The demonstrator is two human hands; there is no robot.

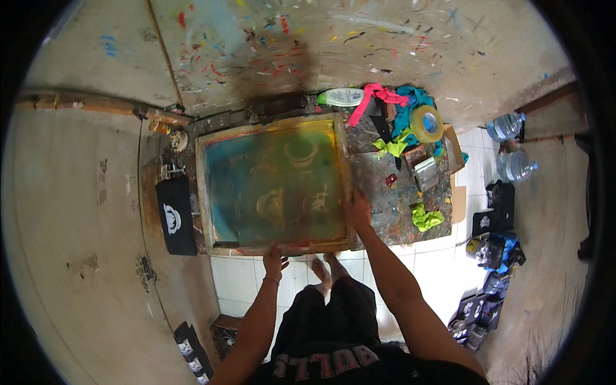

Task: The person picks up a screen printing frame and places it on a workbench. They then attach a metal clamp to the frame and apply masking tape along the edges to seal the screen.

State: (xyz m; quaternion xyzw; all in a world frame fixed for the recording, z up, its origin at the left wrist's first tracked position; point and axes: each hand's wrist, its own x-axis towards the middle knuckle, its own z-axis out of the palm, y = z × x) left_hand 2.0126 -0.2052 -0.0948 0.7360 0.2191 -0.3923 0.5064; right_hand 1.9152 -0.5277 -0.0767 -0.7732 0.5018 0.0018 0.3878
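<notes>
A wooden-edged screen printing frame (350, 173) with a blue, green and yellow stained mesh lies over the worktable in front of me. Faint pale designs show in its mesh. My left hand (274, 262) grips the near edge of the frame, its thumb side partly hidden by the wood. Around the right edge, toward the near corner, my right hand (357, 210) is closed, slightly blurred. To the left of the frame rests a black piece of fabric (176, 218) with a white print.
On the paint-stained tabletop (382, 221) at right lie a tape roll (426, 124), pink cloth (378, 99), lime cloth (425, 218) and a white-green bottle (341, 97). Water bottles (505, 127) stand farther right. Black printed pieces (493, 212) line the right floor.
</notes>
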